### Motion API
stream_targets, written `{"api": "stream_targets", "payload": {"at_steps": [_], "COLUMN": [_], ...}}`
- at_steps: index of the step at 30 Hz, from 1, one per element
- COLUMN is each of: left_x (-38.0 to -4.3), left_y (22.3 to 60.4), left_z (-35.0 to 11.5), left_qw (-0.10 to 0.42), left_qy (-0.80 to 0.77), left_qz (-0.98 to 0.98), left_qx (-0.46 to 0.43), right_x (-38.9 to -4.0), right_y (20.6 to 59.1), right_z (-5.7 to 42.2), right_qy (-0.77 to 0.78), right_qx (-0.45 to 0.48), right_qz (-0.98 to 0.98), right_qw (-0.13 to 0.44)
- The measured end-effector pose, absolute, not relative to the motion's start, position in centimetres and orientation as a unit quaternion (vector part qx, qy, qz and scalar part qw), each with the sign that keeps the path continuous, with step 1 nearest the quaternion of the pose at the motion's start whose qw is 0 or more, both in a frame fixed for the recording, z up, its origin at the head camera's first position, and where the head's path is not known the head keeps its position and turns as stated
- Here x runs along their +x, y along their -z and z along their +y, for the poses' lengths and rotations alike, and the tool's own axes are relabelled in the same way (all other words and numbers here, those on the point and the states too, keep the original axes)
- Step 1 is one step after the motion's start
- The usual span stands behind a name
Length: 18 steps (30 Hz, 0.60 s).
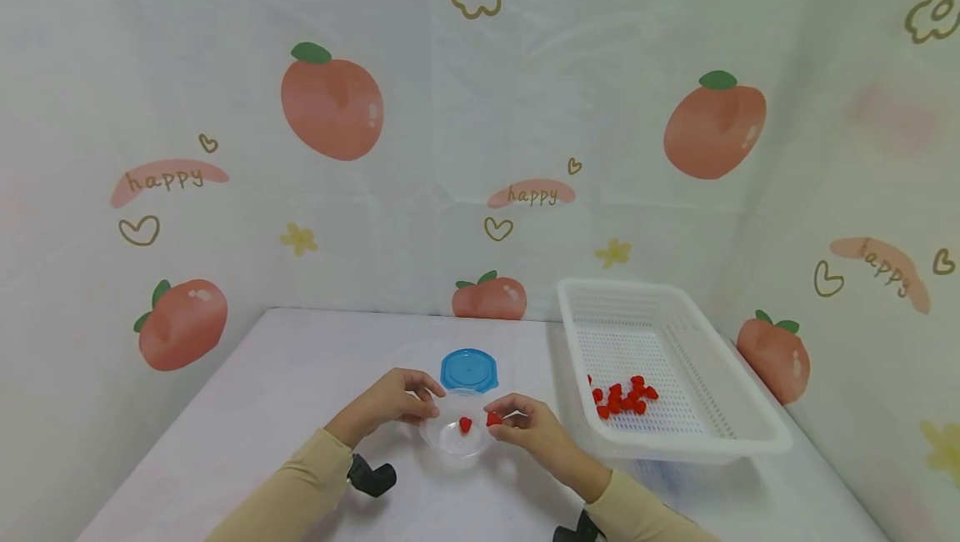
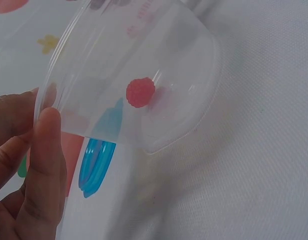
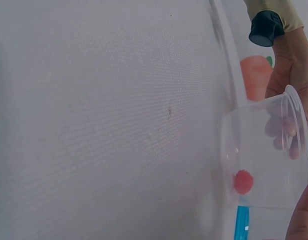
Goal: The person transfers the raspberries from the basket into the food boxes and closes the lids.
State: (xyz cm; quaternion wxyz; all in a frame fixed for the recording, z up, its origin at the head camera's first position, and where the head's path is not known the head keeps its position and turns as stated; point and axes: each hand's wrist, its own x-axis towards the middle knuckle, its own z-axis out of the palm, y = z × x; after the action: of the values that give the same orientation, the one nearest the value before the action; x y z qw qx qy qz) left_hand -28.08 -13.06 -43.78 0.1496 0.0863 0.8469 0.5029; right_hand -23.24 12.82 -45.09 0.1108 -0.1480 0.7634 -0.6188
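Note:
A clear plastic tub sits on the white table in front of me. My left hand grips its left rim, thumb and fingers on either side of the wall in the left wrist view. Inside lies one raspberry, red and bumpy. At the tub's right rim my right hand pinches another red raspberry between thumb and fingertips. In the right wrist view only the edge of that hand shows, and its raspberry is out of sight.
Just behind the tub lies a blue lid. To the right stands a white perforated basket, with several red raspberries gathered near its left front. A printed cloth backdrop rises behind the table.

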Motion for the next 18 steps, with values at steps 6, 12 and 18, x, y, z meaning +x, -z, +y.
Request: {"api": "stream_targets", "payload": {"at_steps": [6,12,18], "left_x": [-28.13,-28.08,-28.02], "left_y": [43.84,43.81,43.74], "left_z": [-13.08,-13.05,-13.0], "left_qw": [0.151,0.149,0.15], "left_qy": [-0.507,-0.504,-0.505], "left_qz": [0.844,0.846,0.846], "left_qx": [0.088,0.086,0.083], "right_x": [-23.34,-23.15,-23.11], "right_y": [45.13,45.01,44.97], "right_z": [12.67,12.72,12.67], "right_qy": [0.617,0.616,0.617], "right_qx": [-0.145,-0.153,-0.154], "right_qz": [0.765,0.765,0.764], "right_qw": [0.112,0.108,0.107]}}
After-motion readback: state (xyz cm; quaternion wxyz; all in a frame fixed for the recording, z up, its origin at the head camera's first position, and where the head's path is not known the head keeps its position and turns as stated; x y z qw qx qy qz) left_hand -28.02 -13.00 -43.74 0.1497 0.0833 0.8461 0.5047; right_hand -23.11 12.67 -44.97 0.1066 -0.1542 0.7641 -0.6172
